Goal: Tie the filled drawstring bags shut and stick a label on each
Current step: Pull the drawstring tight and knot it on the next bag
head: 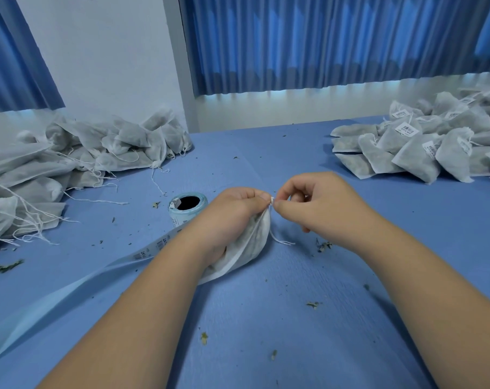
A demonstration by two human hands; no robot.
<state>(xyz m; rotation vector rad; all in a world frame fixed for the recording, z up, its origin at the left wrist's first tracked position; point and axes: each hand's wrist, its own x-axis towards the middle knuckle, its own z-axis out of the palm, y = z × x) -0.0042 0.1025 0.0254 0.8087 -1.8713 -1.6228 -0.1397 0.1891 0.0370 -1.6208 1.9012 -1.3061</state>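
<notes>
While your left hand (232, 214) grips the gathered neck of a filled drawstring bag (252, 245) near the worktop's (266, 318) middle, your right hand (316, 203) pinches the white drawstring (272, 200) at the bag's mouth. Label roll (188, 204) sits just beside the left hand, its strip (69, 287) trailing to the near-left edge. Untied bags (84, 153) pile at far-left, labelled bags (420, 144) at far-right.

Untied bags (120, 141): cut off at left edge. Labelled bags (406, 141): cut off at right edge. Label strip (151, 249): print too small to be read. Held bag (255, 240): partly hidden by left hand (232, 217); drawstring knot (272, 200) too small to be told.
</notes>
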